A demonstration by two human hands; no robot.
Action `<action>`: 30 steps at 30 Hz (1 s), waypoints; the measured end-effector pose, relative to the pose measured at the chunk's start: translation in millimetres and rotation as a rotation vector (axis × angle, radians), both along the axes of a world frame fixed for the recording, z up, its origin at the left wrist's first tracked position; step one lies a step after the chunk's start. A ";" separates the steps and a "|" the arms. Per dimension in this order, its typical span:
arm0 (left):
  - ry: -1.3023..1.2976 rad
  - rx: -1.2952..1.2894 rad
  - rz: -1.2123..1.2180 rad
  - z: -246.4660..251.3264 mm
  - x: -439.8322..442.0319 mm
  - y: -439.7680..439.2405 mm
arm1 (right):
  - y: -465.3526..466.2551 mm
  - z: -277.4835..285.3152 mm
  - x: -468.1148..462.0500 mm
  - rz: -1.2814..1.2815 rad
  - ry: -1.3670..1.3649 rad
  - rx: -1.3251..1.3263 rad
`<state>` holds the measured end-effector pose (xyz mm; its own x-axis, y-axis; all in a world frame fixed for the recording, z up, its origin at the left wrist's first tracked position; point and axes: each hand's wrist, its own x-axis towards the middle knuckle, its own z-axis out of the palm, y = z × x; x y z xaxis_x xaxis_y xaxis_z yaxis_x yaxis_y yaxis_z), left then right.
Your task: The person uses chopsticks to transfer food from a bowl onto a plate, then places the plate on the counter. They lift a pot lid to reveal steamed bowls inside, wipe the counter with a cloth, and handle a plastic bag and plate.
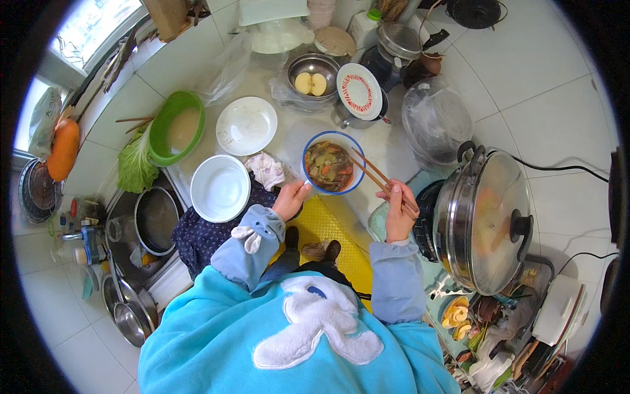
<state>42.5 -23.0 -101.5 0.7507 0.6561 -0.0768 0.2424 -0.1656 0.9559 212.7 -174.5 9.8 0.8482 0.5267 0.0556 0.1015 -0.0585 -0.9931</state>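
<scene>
My left hand (291,199) grips the near left edge of a white enamel bowl with a blue rim (362,183), which holds cooked vegetables in dark liquid (329,166). In my right hand (398,209) is a pair of wooden chopsticks (375,176), their tips over the right side of the food. An empty white bowl (220,188) stands left of my left hand, with a white plate (246,126) behind it. A patterned cloth (266,170) lies between these and the blue-rimmed bowl. Behind the food, a plate with a red pattern (360,91) rests on a metal pot.
A lidded electric pot (499,221) stands at right. At left are a green basin (199,133) of cloudy liquid, a cabbage leaf (138,165) and a sink with a metal basin (156,220). Behind, a steel bowl (299,65) holds two pale cut halves. Plastic bags (435,120) cover something right of the plates.
</scene>
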 end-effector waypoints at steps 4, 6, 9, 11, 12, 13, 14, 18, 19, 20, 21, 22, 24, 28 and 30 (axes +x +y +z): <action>-0.037 -0.126 -0.028 -15.9 21.2 -10.6 | -3.4 -1.6 1.4 0.015 -0.058 -0.037; -0.034 -0.124 -0.032 -22.9 34.3 -16.1 | -6.4 -3.1 1.0 0.028 -0.043 -0.070; -0.020 -0.103 -0.061 -33.5 47.9 -22.8 | -5.1 -10.8 0.8 0.031 0.133 0.035; 0.005 -0.100 -0.094 -40.3 54.5 -28.0 | -4.8 -16.8 3.1 0.060 0.157 0.021; -0.018 -0.097 -0.077 -43.4 56.7 -31.0 | -5.4 -19.7 4.0 0.066 0.152 -0.001; -0.035 -0.098 -0.068 -46.1 59.0 -33.8 | -6.0 -22.4 5.3 0.072 0.147 -0.021; -0.056 -0.096 -0.068 -48.0 62.2 -34.6 | -6.3 -24.4 7.1 0.057 0.150 -0.040; 0.077 -0.099 -0.097 -46.4 72.4 -32.4 | -8.5 -28.6 9.1 -0.006 0.113 0.031; 0.094 -0.152 -0.139 -43.6 73.6 -31.3 | -10.3 -28.1 9.7 -0.021 0.109 0.028; 0.111 -0.221 -0.189 -40.0 75.2 -30.3 | -12.0 -27.4 11.0 -0.028 0.093 0.037; 0.100 -0.226 -0.158 -36.0 75.5 -28.9 | -13.4 -26.8 12.2 -0.050 0.090 0.025; 0.090 -0.246 -0.138 -31.6 73.4 -26.9 | -14.5 -26.6 12.4 -0.066 0.078 0.025; 0.115 -0.305 -0.138 -22.9 74.2 -23.1 | -17.2 -26.3 12.8 -0.078 0.074 0.022; 0.217 -0.422 -0.135 -9.9 80.9 -17.9 | -23.1 -26.0 12.1 -0.076 0.080 0.011; 0.255 -0.336 -0.061 -8.1 82.2 -18.6 | -27.8 -24.9 12.2 -0.090 0.073 -0.001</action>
<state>124.7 -41.7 -109.6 0.7166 0.5182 -0.4669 0.4773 0.1237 0.8700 224.9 -202.3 -15.1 0.8940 0.4481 -0.0086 0.0228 -0.0648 -0.9976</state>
